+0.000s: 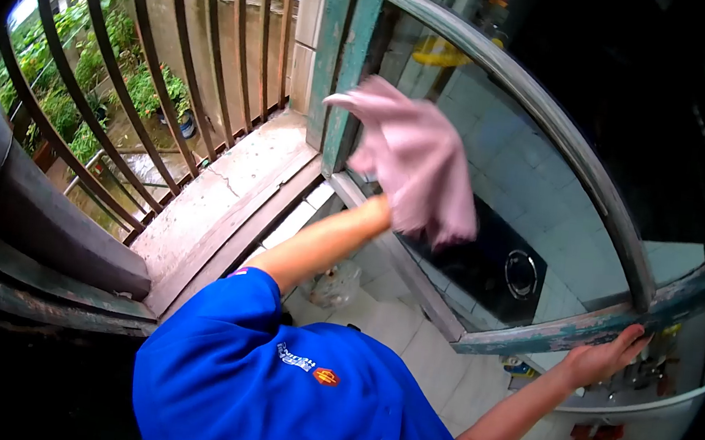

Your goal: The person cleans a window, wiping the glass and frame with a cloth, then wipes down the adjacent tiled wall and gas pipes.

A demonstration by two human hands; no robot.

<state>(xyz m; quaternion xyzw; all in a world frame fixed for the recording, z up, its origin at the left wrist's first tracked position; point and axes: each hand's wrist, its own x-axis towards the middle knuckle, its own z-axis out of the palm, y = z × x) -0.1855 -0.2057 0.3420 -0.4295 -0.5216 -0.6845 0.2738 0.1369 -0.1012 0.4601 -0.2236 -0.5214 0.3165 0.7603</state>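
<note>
A pink cloth (pixel 426 163) hangs from my left hand, which it covers, so the fingers are hidden; the cloth is slightly blurred. My left forearm (pixel 325 239) reaches up to it from a blue sleeve. Behind the cloth is the glass of an open window sash (pixel 559 325) with a worn green-painted wooden frame. At the right, my right hand (pixel 606 359) grips the frame's lower edge near the corner, its fingers partly hidden.
Metal bars (pixel 206 62) stand outside a pale ledge (pixel 225 178), with green plants beyond. Through or reflected in the glass shows a black stove top (pixel 492 267). A clear plastic bag (pixel 331 284) lies below my left arm. Several small items sit at the lower right.
</note>
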